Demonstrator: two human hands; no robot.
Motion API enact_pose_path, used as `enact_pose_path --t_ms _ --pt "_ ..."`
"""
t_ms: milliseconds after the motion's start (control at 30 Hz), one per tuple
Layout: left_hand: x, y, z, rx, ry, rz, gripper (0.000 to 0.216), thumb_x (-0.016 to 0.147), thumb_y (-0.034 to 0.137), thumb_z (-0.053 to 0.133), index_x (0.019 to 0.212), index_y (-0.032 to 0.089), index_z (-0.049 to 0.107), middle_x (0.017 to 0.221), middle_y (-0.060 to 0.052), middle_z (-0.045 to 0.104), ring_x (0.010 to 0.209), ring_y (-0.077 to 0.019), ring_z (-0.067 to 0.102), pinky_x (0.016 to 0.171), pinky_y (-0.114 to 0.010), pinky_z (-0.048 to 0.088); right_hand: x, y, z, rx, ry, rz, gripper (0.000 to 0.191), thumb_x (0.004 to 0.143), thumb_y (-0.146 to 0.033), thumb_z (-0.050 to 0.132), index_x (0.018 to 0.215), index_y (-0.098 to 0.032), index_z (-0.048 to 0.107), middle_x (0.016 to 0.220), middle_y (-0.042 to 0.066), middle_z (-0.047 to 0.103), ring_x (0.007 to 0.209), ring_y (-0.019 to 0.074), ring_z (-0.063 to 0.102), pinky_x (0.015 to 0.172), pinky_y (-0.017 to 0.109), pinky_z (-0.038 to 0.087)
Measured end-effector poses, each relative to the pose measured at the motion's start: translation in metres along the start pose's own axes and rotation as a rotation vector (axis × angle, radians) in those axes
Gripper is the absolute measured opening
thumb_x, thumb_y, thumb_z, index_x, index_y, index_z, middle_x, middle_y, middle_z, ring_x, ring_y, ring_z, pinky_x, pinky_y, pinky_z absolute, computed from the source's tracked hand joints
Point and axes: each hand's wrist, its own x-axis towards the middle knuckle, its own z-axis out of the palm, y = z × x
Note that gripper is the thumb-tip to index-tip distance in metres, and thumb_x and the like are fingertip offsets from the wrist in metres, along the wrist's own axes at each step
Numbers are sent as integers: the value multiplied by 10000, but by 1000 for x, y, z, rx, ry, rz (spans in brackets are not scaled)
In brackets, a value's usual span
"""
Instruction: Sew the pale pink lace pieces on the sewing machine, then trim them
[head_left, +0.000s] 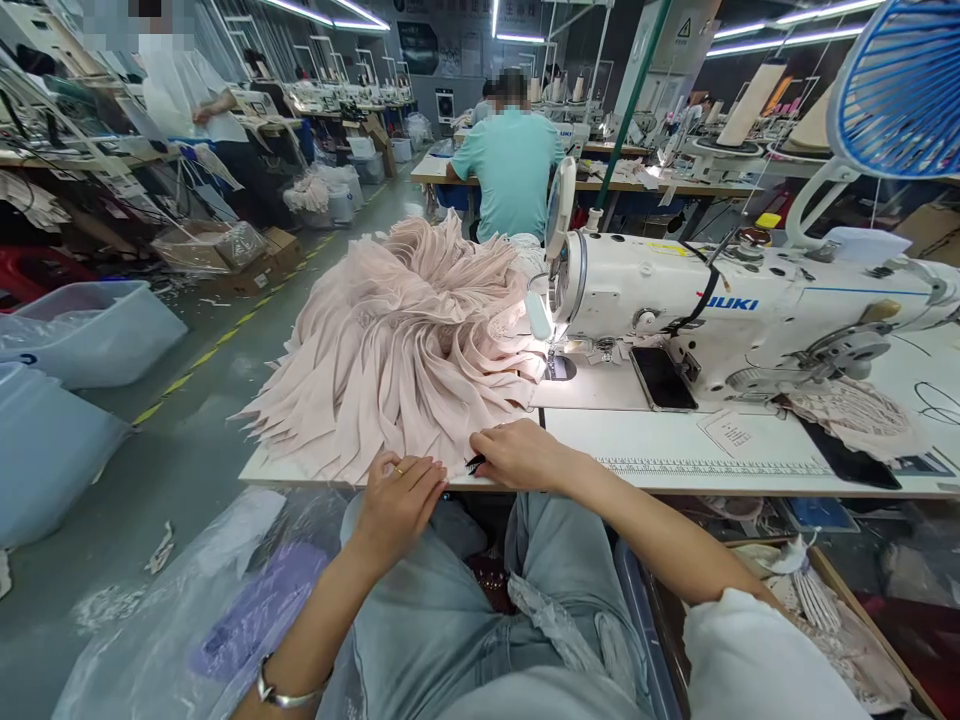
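Note:
A big heap of pale pink fabric pieces covers the left end of the sewing table, their strips fanned out toward me. At the table's front edge, my left hand has its fingers bent together over the near edge of the fabric. Just to its right, my right hand is closed around a small black tool, mostly hidden by the fingers, perhaps thread snips. Behind the right hand stands a white sewing machine, its lit needle area beside the heap.
A dark phone lies by the machine bed. A ruler strip runs along the front edge. Pink lace pieces rest at right. A blue fan stands above. Pale bins are on the left floor. A person in teal sits ahead.

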Motion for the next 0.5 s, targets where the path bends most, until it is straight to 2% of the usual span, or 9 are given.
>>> enact_pose_path --t_ms 100,200,267,333,400,500 --pt "3 2 1 29 -40 -30 70 914 156 534 934 170 599 883 -6 708 815 -141 629 828 -347 343 2 0 0 6 -15 -33 279 975 -389 481 1051 -137 574 906 94 687 815 195 643 628 257 299" --pt "9 5 5 63 -117 10 277 919 137 487 1179 171 576 1142 -60 687 927 -162 610 830 -354 347 -6 8 -7 104 -36 -56 254 944 -401 541 1002 -159 596 846 61 689 762 170 628 607 246 266" --pt "15 8 8 67 -174 68 405 916 135 482 1317 188 509 1298 -60 619 951 -169 581 827 -351 356 -15 18 -11 179 3 5 239 936 -396 557 994 -166 590 845 41 687 751 153 618 602 239 257" --pt "20 10 10 59 -177 85 346 915 159 504 1254 186 566 1240 -34 654 924 -177 559 820 -348 361 -24 30 -12 199 78 120 244 936 -388 556 1028 -163 570 871 36 684 759 148 613 605 237 258" --pt "23 10 11 45 -133 66 214 914 175 523 1093 174 641 1061 -21 713 900 -184 549 806 -346 359 -31 39 -11 155 137 218 253 933 -376 555 1064 -159 547 907 44 677 784 155 612 604 241 258" --pt "25 8 11 21 -93 68 149 908 149 529 991 164 652 924 -14 715 863 -179 545 785 -343 353 -35 43 -5 60 125 235 236 929 -345 545 1076 -161 528 965 60 657 829 167 613 607 248 281"
